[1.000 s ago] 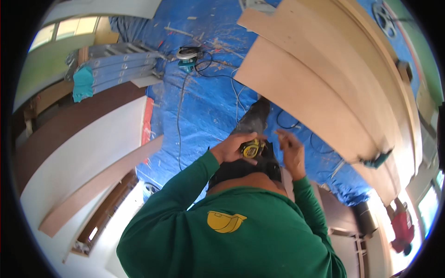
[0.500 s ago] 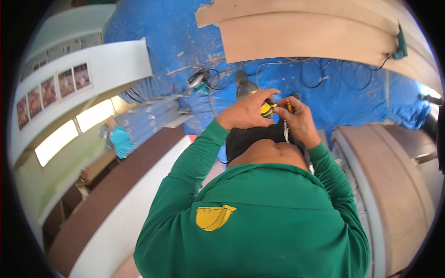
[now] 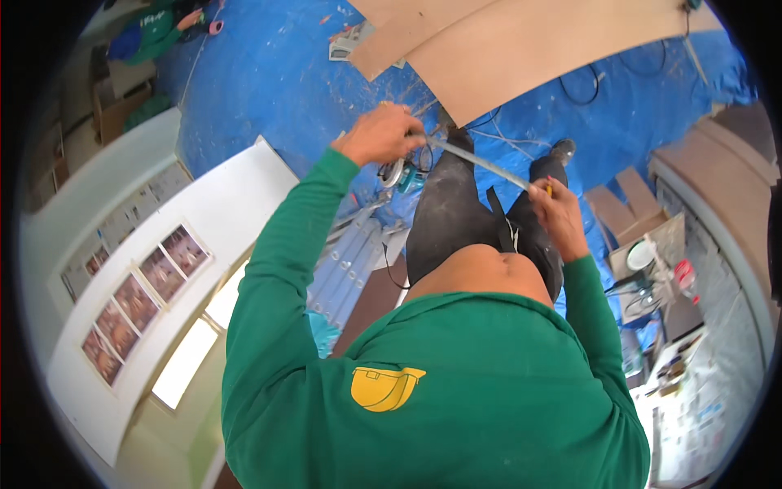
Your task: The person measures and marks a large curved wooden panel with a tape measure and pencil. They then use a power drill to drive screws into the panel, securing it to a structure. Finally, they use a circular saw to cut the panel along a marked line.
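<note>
Between my hands stretches the pale metal blade of a tape measure [image 3: 485, 165], slanting down from left to right above my thighs. My left hand [image 3: 381, 135] is wrapped round its case, which the fingers almost fully hide. At the blade's other end, my right hand [image 3: 559, 215] pinches the tip. A thin yellow and red pencil [image 3: 549, 191] sticks up from the fingers of that same hand.
A large tan sheet [image 3: 529, 61] lies ahead on the blue floor covering [image 3: 261, 90]. A teal circular saw [image 3: 410, 179] rests beside my leg. Left stands a white panel [image 3: 269, 175] with photos; right, cardboard [image 3: 615, 213] and clutter. Another person [image 3: 155, 34] is far left.
My hands have moved apart, the left one forward and left, drawing the tape blade out between them. My view has turned, bringing the person and the cluttered right side into sight.
</note>
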`<action>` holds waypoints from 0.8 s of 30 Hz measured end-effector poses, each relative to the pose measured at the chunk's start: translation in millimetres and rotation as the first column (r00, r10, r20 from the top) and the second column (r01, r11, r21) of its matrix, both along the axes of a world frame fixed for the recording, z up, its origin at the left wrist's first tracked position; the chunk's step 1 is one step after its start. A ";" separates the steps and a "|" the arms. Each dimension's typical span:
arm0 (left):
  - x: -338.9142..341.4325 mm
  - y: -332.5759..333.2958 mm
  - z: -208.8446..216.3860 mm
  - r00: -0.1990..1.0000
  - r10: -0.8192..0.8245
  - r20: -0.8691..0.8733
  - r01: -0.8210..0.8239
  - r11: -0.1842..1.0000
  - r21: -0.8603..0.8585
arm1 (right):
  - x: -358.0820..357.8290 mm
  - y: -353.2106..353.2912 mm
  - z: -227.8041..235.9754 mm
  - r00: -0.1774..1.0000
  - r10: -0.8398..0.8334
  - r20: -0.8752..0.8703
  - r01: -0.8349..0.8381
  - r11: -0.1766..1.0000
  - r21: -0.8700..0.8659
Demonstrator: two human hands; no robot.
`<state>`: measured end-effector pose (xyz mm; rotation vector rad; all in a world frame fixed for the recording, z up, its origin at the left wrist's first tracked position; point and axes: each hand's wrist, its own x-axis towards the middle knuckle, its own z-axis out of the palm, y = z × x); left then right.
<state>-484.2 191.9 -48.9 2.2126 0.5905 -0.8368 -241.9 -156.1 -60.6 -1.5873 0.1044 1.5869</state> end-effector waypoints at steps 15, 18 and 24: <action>-27.3 50.3 -134.8 0.977 -0.153 -0.147 0.157 0.987 0.022 | -123.5 51.0 -169.5 0.990 -0.076 0.117 0.072 0.997 0.034; -42.9 76.9 -162.2 0.984 -0.165 -0.061 0.170 0.981 0.091 | -152.3 80.2 -198.6 0.985 -0.083 0.154 0.081 0.997 0.019; -44.7 140.4 -198.2 0.953 0.126 -0.276 -0.127 0.992 0.015 | -215.8 162.4 -212.5 0.873 -0.179 0.454 0.160 0.984 0.080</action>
